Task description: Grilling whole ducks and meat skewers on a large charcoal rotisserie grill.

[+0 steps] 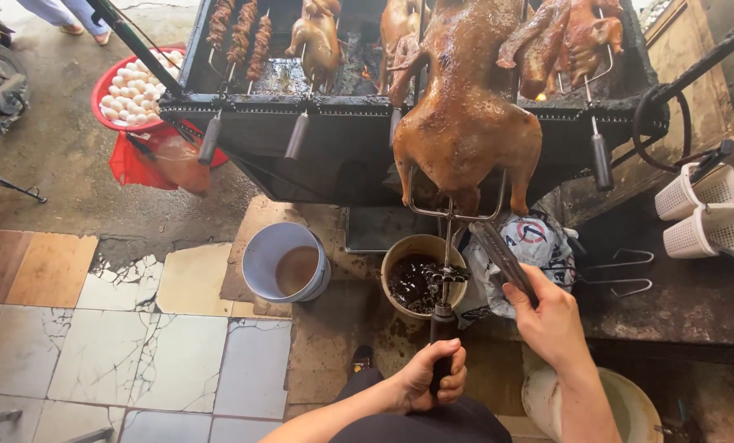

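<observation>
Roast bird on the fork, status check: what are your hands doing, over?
Left hand gripping fork handle, roast bird held above sauce bucket. Right hand holds tongs. Blue bucket alongside.

Street roast stall: charcoal grill (342, 115), spitted ducks (465, 115)

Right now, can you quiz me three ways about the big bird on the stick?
1. Where is the roasted bird?
A. in the blue bucket
B. held up on a fork above the dark sauce bucket
C. on the tiled floor

2. What colour is the basin of eggs?
A. red
B. green
C. black

3. What is the left hand doing?
A. resting open
B. gripping the fork's dark handle
C. holding an egg

Answers: 1 B, the bird hangs over the sauce; 2 A, its rim is red; 3 B, fingers wrap the handle.
</observation>
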